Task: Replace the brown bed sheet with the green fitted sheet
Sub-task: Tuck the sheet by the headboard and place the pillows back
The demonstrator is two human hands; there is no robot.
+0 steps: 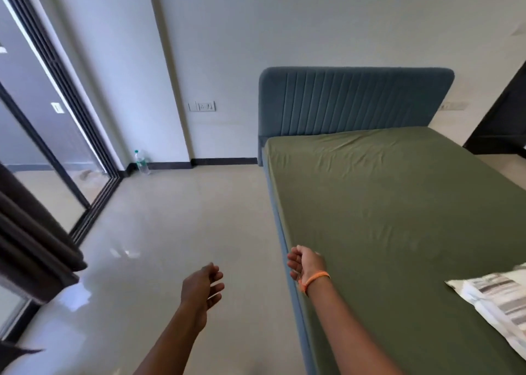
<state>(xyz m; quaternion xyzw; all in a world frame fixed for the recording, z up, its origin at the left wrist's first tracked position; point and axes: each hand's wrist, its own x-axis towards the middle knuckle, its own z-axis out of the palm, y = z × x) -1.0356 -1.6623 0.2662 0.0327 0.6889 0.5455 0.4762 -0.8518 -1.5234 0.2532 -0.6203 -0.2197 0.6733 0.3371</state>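
Bedroom: green fitted sheet [398, 204] covers bed [355, 98].

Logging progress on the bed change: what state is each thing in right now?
green fitted sheet: spread over the mattress, lightly wrinkled near the headboard
pillow: lying on the sheet at the right edge
left hand: empty, fingers relaxed, above the floor
right hand: empty, loosely curled, at the bed's side edge
water bottle: upright on the floor by the wall

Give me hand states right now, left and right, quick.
Left hand: open, fingers loosely spread, holding nothing, over the floor.
Right hand: open, fingers loosely curled, holding nothing, at the edge of the green fitted sheet.
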